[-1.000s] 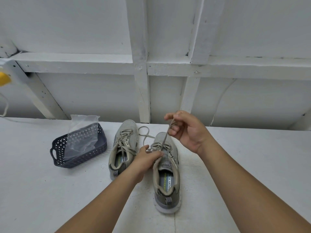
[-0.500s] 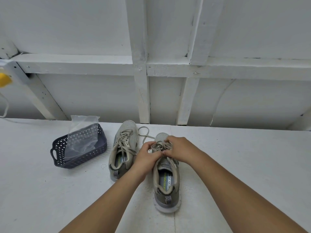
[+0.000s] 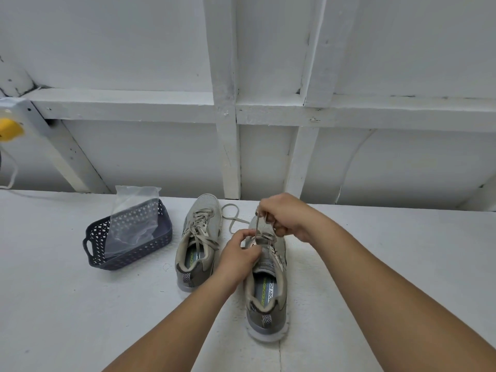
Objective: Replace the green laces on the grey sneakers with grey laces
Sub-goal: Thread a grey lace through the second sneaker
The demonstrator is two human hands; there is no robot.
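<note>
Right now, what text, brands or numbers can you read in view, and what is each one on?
"MORY FOA": white print on the insole of the right sneaker, cut off at both ends.
Green lettering beside it on that insole: too blurred to read for certain.
Green lettering on the insole of the left sneaker: too small to read.
Nothing readable on the basket or plastic bag.

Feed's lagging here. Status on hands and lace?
Right hand pinching grey lace, pulling up. Left hand bracing right sneaker. Nothing in the way.
</note>
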